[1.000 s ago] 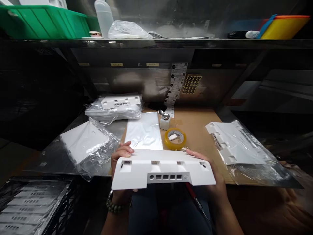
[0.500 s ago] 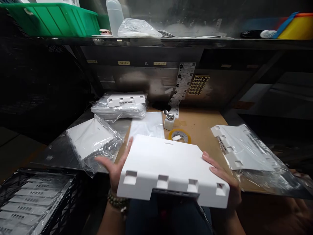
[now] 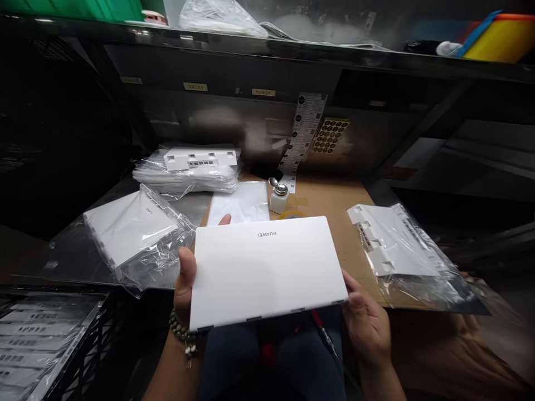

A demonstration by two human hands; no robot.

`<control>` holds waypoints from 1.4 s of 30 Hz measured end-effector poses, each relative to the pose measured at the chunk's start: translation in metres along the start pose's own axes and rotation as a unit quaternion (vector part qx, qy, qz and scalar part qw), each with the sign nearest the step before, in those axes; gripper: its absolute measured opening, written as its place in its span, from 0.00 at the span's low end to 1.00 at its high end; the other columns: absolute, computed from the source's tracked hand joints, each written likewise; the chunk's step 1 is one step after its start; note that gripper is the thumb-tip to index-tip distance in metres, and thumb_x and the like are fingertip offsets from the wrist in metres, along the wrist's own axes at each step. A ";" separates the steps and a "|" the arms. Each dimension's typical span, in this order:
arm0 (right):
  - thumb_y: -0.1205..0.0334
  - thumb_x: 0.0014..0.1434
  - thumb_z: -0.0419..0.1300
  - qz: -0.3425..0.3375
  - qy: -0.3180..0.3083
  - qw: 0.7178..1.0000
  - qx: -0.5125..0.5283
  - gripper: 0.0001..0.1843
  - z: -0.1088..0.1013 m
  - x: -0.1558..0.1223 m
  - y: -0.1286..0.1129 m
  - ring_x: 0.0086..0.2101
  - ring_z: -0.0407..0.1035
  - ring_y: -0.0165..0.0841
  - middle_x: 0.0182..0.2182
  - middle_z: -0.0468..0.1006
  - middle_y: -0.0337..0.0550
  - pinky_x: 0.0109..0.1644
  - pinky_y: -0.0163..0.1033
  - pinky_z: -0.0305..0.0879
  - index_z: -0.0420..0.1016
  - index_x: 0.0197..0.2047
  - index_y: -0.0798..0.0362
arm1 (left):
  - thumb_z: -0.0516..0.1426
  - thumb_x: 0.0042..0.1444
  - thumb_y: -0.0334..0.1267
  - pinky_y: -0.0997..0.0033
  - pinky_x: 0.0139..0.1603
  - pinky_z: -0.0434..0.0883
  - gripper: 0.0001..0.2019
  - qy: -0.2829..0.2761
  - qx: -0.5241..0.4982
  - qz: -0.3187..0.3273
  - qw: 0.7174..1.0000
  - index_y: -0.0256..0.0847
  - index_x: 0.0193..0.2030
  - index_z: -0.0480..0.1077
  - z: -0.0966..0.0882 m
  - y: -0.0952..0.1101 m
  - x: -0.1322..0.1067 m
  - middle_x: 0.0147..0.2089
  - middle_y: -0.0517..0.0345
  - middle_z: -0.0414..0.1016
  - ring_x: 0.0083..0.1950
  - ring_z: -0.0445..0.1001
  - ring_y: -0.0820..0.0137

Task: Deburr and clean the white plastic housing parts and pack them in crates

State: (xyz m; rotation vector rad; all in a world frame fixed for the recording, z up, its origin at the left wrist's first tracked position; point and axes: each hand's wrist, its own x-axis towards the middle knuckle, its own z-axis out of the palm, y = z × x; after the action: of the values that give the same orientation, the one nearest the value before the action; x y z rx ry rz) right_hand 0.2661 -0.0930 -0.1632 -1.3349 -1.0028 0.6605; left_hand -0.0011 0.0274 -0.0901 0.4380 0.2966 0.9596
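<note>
A white plastic router casing marked HUAWEI is held in the air between my hands, its broad face up and the lettering upside down to me. My left hand grips its left edge, with the thumb at the side and a fingertip showing past the far edge; the other fingers are hidden beneath. At the right edge my right hand pinches the lower corner. Behind the casing lie a flat stack of clear plastic bags and a white pump bottle with a metal top. Tape is mostly covered by the casing.
Bagged white casings lie at left and right. Another casing rests on a pile of bags. A black crate at lower left holds several casings. Above runs a metal shelf; a label strip hangs behind.
The casing has been tilted, so its notched near side with the port opening no longer shows and its broad face does. My right hand has shifted to the lower right corner. The view has moved slightly.
</note>
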 end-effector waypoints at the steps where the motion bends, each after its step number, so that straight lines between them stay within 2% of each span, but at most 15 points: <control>1: 0.48 0.70 0.56 0.002 -0.005 1.000 0.000 0.24 -0.001 -0.002 0.000 0.57 0.75 0.51 0.58 0.79 0.53 0.57 0.52 0.78 0.77 0.62 0.51 | 0.53 0.59 0.71 0.43 0.70 0.64 0.40 -0.005 -0.015 0.003 1.000 0.63 0.75 0.51 0.000 -0.001 -0.001 0.72 0.57 0.67 0.71 0.66 0.48; 6: 0.48 0.68 0.59 0.003 -0.006 1.000 -0.016 0.24 -0.003 -0.006 -0.001 0.55 0.76 0.49 0.57 0.80 0.51 0.57 0.50 0.77 0.77 0.62 0.48 | 0.48 0.57 0.75 0.45 0.72 0.61 0.44 -0.039 -0.061 0.016 0.997 0.65 0.77 0.44 -0.007 -0.006 -0.003 0.76 0.59 0.60 0.73 0.63 0.49; 10: 0.47 0.67 0.60 -0.002 0.001 1.000 -0.021 0.24 -0.004 -0.007 0.000 0.54 0.78 0.50 0.56 0.81 0.51 0.55 0.49 0.79 0.77 0.62 0.49 | 0.49 0.58 0.73 0.45 0.73 0.61 0.43 -0.035 -0.046 0.019 0.998 0.66 0.77 0.43 -0.013 -0.007 -0.004 0.76 0.61 0.60 0.73 0.63 0.49; 13: 0.47 0.68 0.60 -0.007 0.000 1.000 -0.021 0.24 -0.006 -0.008 0.003 0.53 0.78 0.50 0.55 0.81 0.51 0.54 0.48 0.79 0.78 0.62 0.48 | 0.48 0.59 0.73 0.45 0.72 0.62 0.42 -0.025 -0.024 0.035 0.999 0.65 0.77 0.44 -0.010 -0.007 -0.005 0.75 0.60 0.62 0.72 0.64 0.49; 18: 0.51 0.68 0.60 -0.033 0.001 0.998 -0.044 0.21 -0.006 -0.008 -0.002 0.51 0.80 0.46 0.54 0.82 0.47 0.53 0.44 0.79 0.77 0.62 0.46 | 0.48 0.55 0.76 0.47 0.70 0.65 0.42 0.029 0.011 0.015 0.999 0.68 0.74 0.52 0.004 -0.008 -0.003 0.71 0.64 0.68 0.70 0.66 0.51; 23: 0.50 0.69 0.60 -0.041 -0.008 0.998 -0.051 0.20 0.000 -0.006 -0.018 0.50 0.80 0.46 0.53 0.83 0.44 0.47 0.42 0.81 0.78 0.61 0.43 | 0.48 0.55 0.77 0.48 0.66 0.69 0.41 0.121 0.076 0.040 0.989 0.64 0.72 0.58 0.014 -0.008 -0.002 0.68 0.62 0.72 0.70 0.67 0.50; 27: 0.51 0.69 0.59 -0.051 -0.023 0.997 -0.058 0.20 0.000 -0.003 -0.026 0.49 0.81 0.44 0.51 0.84 0.42 0.45 0.40 0.81 0.77 0.62 0.42 | 0.53 0.50 0.77 0.47 0.62 0.73 0.42 0.153 0.095 -0.021 0.983 0.66 0.70 0.61 0.000 0.002 0.000 0.63 0.62 0.77 0.66 0.72 0.48; 29: 0.53 0.69 0.60 -0.061 -0.029 0.995 -0.079 0.19 -0.002 -0.001 -0.026 0.49 0.81 0.44 0.52 0.83 0.42 0.47 0.41 0.81 0.78 0.61 0.41 | 0.57 0.50 0.73 0.49 0.56 0.78 0.40 0.181 0.123 -0.025 0.976 0.59 0.67 0.68 -0.014 0.010 0.002 0.57 0.57 0.81 0.59 0.78 0.48; 31: 0.57 0.69 0.60 -0.067 -0.040 0.992 -0.098 0.18 -0.005 0.002 -0.025 0.50 0.80 0.43 0.53 0.83 0.41 0.50 0.43 0.81 0.79 0.60 0.39 | 0.65 0.50 0.63 0.56 0.46 0.82 0.32 0.217 0.196 -0.026 0.956 0.49 0.59 0.77 -0.026 0.017 0.002 0.48 0.53 0.85 0.49 0.82 0.50; 33: 0.59 0.69 0.60 -0.067 -0.057 0.990 -0.110 0.16 -0.008 0.007 -0.022 0.53 0.79 0.43 0.54 0.83 0.40 0.57 0.45 0.78 0.80 0.58 0.38 | 0.70 0.48 0.51 0.66 0.38 0.82 0.22 0.238 0.298 0.000 0.924 0.43 0.48 0.82 -0.031 0.024 -0.001 0.40 0.54 0.86 0.40 0.83 0.57; 34: 0.59 0.69 0.60 -0.064 -0.064 0.990 -0.112 0.16 -0.008 0.009 -0.022 0.54 0.77 0.42 0.54 0.82 0.40 0.60 0.47 0.76 0.80 0.57 0.38 | 0.72 0.46 0.47 0.71 0.36 0.81 0.18 0.236 0.354 0.027 0.904 0.43 0.43 0.83 -0.030 0.027 -0.004 0.38 0.55 0.86 0.37 0.83 0.61; 36: 0.59 0.68 0.61 -0.060 -0.071 0.990 -0.104 0.17 -0.008 0.015 -0.023 0.57 0.75 0.43 0.56 0.81 0.41 0.63 0.49 0.73 0.79 0.59 0.39 | 0.73 0.44 0.46 0.75 0.37 0.80 0.13 0.215 0.463 0.091 0.855 0.46 0.35 0.84 -0.021 0.032 -0.011 0.34 0.59 0.85 0.36 0.82 0.64; 39: 0.60 0.67 0.63 -0.076 -0.081 0.991 -0.071 0.22 -0.004 0.024 -0.030 0.57 0.75 0.43 0.55 0.82 0.43 0.64 0.51 0.72 0.74 0.64 0.41 | 0.71 0.45 0.50 0.70 0.43 0.81 0.08 0.149 0.589 0.144 0.781 0.53 0.32 0.85 -0.002 0.035 -0.018 0.33 0.60 0.85 0.38 0.83 0.61; 40: 0.61 0.67 0.63 -0.088 -0.084 0.991 -0.061 0.23 -0.002 0.027 -0.034 0.56 0.76 0.42 0.54 0.83 0.43 0.64 0.51 0.72 0.74 0.64 0.40 | 0.70 0.46 0.50 0.67 0.45 0.81 0.07 0.126 0.611 0.150 0.767 0.54 0.32 0.85 0.002 0.035 -0.019 0.34 0.59 0.86 0.38 0.83 0.59; 42: 0.63 0.67 0.63 -0.114 -0.080 0.989 -0.052 0.20 0.003 0.031 -0.040 0.53 0.78 0.40 0.49 0.85 0.40 0.63 0.49 0.73 0.76 0.61 0.39 | 0.68 0.50 0.48 0.63 0.45 0.82 0.06 0.071 0.624 0.167 0.760 0.54 0.33 0.85 0.004 0.035 -0.018 0.36 0.57 0.86 0.38 0.83 0.58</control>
State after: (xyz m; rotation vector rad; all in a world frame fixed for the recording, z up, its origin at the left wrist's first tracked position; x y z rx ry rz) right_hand 0.2718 -0.0713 -0.1175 -1.2472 -1.3128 0.5533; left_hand -0.0342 0.0283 -0.0689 1.7006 1.0412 1.0362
